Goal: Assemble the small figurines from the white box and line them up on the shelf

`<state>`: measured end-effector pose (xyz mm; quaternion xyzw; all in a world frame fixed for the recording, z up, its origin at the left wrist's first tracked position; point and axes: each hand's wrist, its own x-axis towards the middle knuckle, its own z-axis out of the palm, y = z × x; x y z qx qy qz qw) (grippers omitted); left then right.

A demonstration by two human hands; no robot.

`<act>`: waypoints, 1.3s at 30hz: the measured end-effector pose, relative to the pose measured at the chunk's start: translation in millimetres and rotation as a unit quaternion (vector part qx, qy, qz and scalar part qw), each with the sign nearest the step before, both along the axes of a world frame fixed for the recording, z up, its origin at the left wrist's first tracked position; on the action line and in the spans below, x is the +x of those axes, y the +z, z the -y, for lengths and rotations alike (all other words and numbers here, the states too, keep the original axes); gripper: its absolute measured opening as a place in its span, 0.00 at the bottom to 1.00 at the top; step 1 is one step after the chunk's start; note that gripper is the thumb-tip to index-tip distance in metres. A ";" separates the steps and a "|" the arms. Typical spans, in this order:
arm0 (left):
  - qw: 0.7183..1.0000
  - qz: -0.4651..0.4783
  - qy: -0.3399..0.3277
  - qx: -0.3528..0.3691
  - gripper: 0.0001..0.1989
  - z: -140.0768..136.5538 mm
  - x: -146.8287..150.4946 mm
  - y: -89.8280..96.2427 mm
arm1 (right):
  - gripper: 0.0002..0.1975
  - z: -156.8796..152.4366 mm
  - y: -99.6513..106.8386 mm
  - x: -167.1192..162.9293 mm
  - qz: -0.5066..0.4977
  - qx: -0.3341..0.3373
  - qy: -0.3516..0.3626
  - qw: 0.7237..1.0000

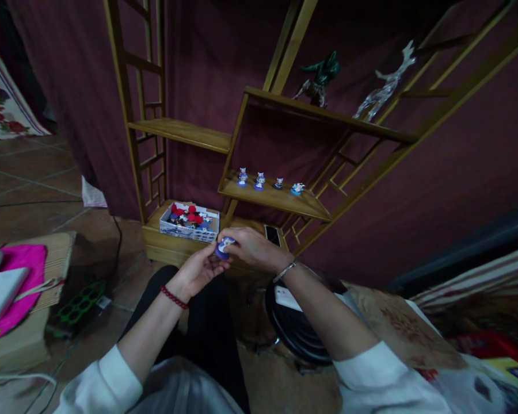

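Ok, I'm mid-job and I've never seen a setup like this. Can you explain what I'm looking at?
There's no machine: these are a person's bare hands. The single picture comes from a camera worn on the head, looking forward and down. The left hand and right hand hold a small purple-and-white figurine between them. Ahead stands a wooden shelf unit. Four small figures sit in a row on one board. Lower left is an open box of colourful little pieces.

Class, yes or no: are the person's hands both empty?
No, the right hand pinches a small purple-and-white figurine, which the left hand also touches.
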<state>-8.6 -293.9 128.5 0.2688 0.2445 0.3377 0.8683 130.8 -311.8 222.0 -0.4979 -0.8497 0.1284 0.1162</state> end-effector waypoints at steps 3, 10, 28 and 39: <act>1.000 0.012 -0.001 0.001 0.15 -1.6 -3.3 0.0 | 0.08 -4.4 -0.1 -1.7 0.000 0.004 0.014 1.000; 1.000 0.008 -0.005 -0.005 0.15 -4.8 -3.7 1.4 | 0.11 -7.3 -4.0 -2.2 -0.010 0.005 -0.004 1.000; 0.999 -0.001 0.001 -0.046 0.12 -4.4 15.9 -7.4 | 0.10 -9.4 -20.1 11.6 0.003 0.011 -0.045 0.999; 0.998 -0.010 -0.009 -0.065 0.13 -4.8 23.2 -9.5 | 0.09 -7.2 -21.7 20.1 -0.002 0.004 -0.034 0.999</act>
